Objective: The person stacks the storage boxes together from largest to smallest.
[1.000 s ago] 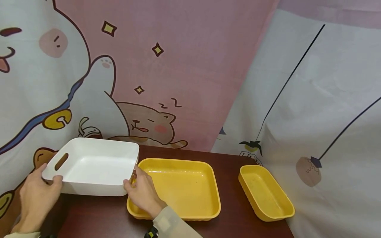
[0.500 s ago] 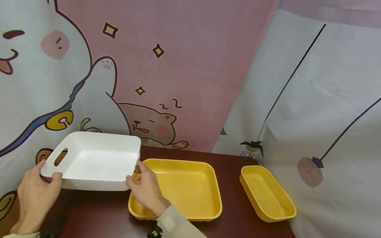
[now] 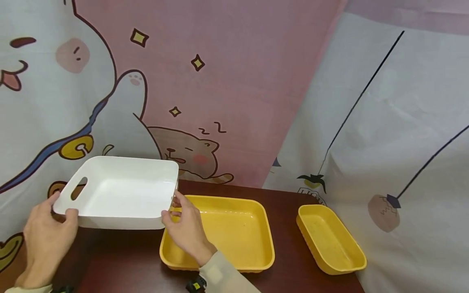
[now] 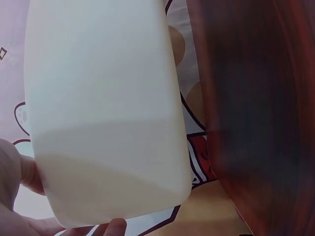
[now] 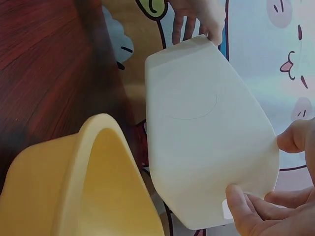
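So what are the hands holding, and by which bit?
A white tray. The left hand grips its left end at the near corner; the right hand grips its right end by the near corner too.

Dark reddish-brown wood-grain table point(image 3: 121, 260) against pink-and-white cartoon fabric backdrop point(image 3: 249, 89): big white animal print point(image 3: 128, 118), yellow bell point(image 3: 77, 147), sleeping brown animal print point(image 3: 192, 151), yellow sparkles point(image 3: 139, 37). Wrinkled white fabric point(image 3: 425, 106) on right, lavender band point(image 3: 410, 17) up top. Soft, diffuse light.
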Motion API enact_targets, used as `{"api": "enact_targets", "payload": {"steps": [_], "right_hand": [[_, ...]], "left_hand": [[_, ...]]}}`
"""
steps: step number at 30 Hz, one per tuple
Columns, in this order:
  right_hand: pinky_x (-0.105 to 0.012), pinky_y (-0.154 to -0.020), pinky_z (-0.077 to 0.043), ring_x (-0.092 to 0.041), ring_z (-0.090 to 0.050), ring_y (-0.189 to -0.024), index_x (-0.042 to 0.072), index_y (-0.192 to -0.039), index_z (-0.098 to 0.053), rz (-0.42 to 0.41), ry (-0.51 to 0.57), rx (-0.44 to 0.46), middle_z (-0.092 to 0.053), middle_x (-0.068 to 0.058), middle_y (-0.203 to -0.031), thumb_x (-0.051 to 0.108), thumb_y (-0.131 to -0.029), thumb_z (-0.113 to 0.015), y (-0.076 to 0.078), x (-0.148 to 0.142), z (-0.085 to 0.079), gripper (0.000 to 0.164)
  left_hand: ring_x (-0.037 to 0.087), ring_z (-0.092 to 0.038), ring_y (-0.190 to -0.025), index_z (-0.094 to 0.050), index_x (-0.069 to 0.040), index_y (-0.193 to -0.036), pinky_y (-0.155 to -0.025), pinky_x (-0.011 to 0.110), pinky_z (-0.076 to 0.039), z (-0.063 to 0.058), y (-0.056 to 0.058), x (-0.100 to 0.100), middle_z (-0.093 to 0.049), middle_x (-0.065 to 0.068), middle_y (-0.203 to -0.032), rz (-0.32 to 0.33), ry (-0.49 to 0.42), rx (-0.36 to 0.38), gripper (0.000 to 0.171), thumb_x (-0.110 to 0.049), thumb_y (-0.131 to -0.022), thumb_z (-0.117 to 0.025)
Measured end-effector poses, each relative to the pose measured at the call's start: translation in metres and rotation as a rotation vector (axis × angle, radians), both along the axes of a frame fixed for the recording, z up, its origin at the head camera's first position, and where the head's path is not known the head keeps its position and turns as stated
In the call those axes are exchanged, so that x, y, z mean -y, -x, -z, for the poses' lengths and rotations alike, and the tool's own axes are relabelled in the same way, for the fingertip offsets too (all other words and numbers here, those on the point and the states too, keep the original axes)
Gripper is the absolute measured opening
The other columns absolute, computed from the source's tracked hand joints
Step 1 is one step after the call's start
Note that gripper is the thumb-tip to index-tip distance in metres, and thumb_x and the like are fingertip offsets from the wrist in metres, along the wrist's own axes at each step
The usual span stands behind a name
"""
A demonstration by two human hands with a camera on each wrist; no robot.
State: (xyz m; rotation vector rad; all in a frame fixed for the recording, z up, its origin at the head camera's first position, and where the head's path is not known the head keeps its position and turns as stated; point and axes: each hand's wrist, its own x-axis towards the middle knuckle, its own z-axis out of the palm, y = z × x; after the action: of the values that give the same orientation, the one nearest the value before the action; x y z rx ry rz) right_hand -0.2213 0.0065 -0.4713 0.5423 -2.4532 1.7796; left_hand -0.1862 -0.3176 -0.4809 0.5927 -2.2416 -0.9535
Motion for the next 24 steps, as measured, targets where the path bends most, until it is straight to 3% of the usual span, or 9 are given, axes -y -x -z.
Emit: {"api": "enact_targets", "payload": {"steps": [5, 15, 24], "right_hand": [[-0.024, -0.109, -0.064, -0.023, -0.07, -0.137, 0.009, -0.173, -0.054, 0.01, 0.023, 0.001, -0.073, -0.009, -0.15, 0.022, -0.11, -0.078, -0.002, -0.01, -0.001, 0.069], [-0.033, -0.112, -0.066, -0.023, -0.071, -0.137, 0.009, -0.17, -0.058, 0.058, 0.029, -0.003, -0.074, -0.012, -0.15, 0.018, -0.11, -0.077, -0.007, -0.032, -0.005, 0.064], [-0.035, -0.108, -0.068, -0.029, -0.074, -0.133, 0.005, -0.166, -0.061, 0.092, 0.022, -0.037, -0.076, -0.016, -0.145, 0.027, -0.114, -0.076, -0.006, -0.05, 0.001, 0.058]], "left_hand": [[0.066, -0.053, -0.149, -0.056, 0.008, -0.166, -0.122, 0.078, -0.04, 0.001, -0.002, -0.008, -0.06, 0.046, -0.158, 0.015, 0.008, -0.063, 0.068, -0.011, -0.101, -0.06], [0.066, -0.052, -0.151, -0.055, 0.005, -0.169, -0.124, 0.08, -0.04, 0.004, -0.001, -0.027, -0.057, 0.042, -0.162, 0.059, -0.039, -0.021, 0.069, -0.011, -0.102, -0.062], [0.066, -0.054, -0.148, -0.055, 0.005, -0.168, -0.12, 0.08, -0.041, 0.004, -0.002, -0.044, -0.058, 0.042, -0.16, 0.105, -0.023, -0.029, 0.069, -0.012, -0.102, -0.065]]}}
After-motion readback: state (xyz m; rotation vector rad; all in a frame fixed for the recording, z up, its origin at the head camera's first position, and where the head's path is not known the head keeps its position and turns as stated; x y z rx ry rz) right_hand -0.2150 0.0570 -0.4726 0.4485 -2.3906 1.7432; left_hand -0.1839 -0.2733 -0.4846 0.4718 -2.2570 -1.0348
